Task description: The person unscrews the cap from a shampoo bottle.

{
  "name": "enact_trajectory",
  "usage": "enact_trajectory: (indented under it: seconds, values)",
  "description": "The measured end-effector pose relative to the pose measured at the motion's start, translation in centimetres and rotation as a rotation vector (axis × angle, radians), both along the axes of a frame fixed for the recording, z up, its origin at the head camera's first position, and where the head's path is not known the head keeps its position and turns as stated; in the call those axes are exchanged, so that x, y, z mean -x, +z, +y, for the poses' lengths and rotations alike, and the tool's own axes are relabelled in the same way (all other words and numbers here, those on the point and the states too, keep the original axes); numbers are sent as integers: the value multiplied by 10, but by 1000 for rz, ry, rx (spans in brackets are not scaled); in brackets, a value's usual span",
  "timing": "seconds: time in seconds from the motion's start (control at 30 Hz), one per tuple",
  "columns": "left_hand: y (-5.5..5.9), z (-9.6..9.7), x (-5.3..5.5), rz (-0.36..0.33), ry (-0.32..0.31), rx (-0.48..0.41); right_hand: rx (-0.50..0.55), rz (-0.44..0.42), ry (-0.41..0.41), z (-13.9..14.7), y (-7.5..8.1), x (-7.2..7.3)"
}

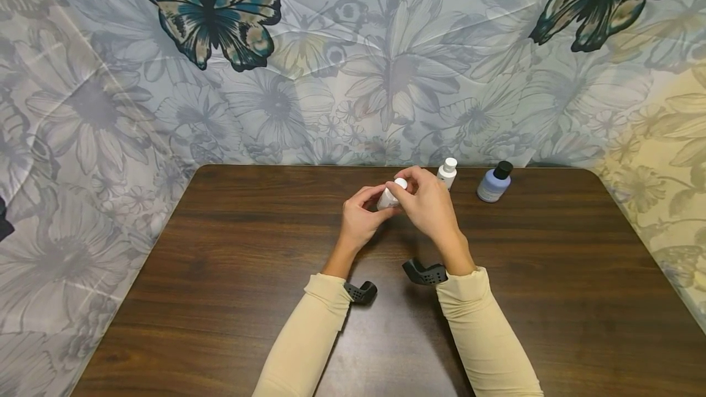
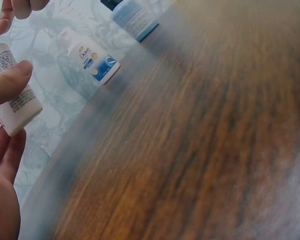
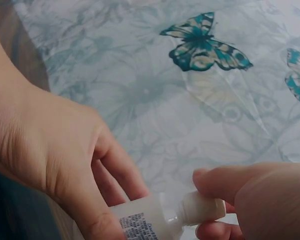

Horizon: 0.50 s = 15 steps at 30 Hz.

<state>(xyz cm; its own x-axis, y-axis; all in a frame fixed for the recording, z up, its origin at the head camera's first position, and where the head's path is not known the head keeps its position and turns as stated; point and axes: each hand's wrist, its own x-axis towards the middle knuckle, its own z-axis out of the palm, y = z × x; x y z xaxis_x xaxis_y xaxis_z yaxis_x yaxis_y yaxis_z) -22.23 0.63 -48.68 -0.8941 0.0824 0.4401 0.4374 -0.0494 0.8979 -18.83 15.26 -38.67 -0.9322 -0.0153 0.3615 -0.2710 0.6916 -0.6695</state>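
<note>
My left hand (image 1: 361,219) grips the body of a small white bottle (image 2: 24,111), thumb on one side and fingers on the other. The bottle is tilted and held above the table, with printed text on its label. At its top, my right hand (image 1: 432,207) pinches the white cap (image 3: 202,207) between thumb and fingers. Part of the neck shows beside the cap in the right wrist view; whether the cap is loose from it I cannot tell. Behind the right hand stands a second white bottle (image 1: 448,171), with a blue-patterned Dove label in the left wrist view.
A lavender-blue bottle (image 1: 493,186) with a black cap stands on the right, near the back of the dark wooden table (image 1: 248,250). Directly behind the table hangs a floral cloth (image 1: 276,109) with butterflies. Each wrist wears a black device (image 1: 425,272).
</note>
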Motion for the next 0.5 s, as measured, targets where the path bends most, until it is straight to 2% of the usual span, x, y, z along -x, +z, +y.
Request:
enact_trajectory:
  seconds: [0.27, 0.5]
  values:
    - [1, 0, 0, 3, -11, -17, -73, 128, -30, -3, -1, -3]
    - [3, -2, -1, -24, -63, 29, -77, 131, -2, -3, 1, -3]
